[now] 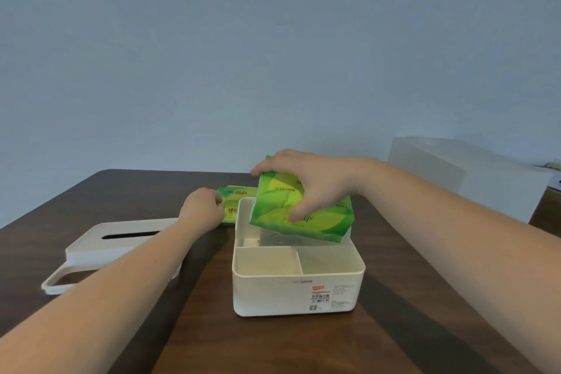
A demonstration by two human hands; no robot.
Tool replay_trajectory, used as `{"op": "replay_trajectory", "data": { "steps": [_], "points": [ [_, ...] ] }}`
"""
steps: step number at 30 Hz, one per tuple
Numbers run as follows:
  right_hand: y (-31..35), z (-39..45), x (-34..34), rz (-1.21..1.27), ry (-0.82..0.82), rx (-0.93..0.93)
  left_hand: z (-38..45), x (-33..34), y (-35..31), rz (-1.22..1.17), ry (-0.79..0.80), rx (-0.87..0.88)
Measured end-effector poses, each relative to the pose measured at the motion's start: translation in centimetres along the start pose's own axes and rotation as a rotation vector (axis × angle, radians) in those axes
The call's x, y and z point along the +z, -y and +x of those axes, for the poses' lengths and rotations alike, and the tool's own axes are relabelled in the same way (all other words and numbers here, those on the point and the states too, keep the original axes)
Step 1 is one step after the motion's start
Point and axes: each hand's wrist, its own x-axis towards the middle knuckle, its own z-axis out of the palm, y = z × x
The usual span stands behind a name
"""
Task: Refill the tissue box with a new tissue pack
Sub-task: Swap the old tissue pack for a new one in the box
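The white tissue box (299,291) stands open on the dark wooden table, with two small front compartments and a larger rear one. My right hand (312,182) grips a green tissue pack (299,212), tilted, with its lower edge dipping into the rear compartment. A second green tissue pack (235,196) lies flat on the table behind the box's left corner. My left hand (200,209) rests against that second pack, fingers curled; whether it grips the pack is hidden. The box's white lid (118,241), with a dark slot, lies to the left under my left forearm.
The dark wooden table (206,328) ends at a far edge just behind the packs. A large white block-shaped object (464,173) stands off the table at the right. A plain blue-grey wall fills the background.
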Motion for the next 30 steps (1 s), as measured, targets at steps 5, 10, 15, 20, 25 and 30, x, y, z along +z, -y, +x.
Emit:
{"op": "replay_trajectory", "data": {
  "steps": [5,10,15,20,25,30],
  "points": [
    [0.0,0.6,1.8,-0.159,0.126,0.006,-0.3,-0.8,0.6,-0.032,-0.005,0.004],
    [-0.6,0.8,3.1,-0.141,0.191,0.040,-0.5,-1.9,2.0,-0.090,-0.009,-0.005],
    [-0.7,0.9,4.0,-0.094,0.198,0.064,-1.2,-3.0,3.0,-0.082,-0.022,0.006],
    [1.1,1.6,2.8,0.004,0.110,0.066,-1.6,-4.4,5.2,-0.033,-0.008,-0.022],
    [4.4,3.9,2.3,0.163,-0.161,0.052,-2.2,-6.0,8.0,-0.002,-0.010,-0.107],
    [7.9,7.6,3.9,0.271,-0.251,0.114,-3.2,-7.3,11.6,0.041,-0.010,-0.230]
  ]
}}
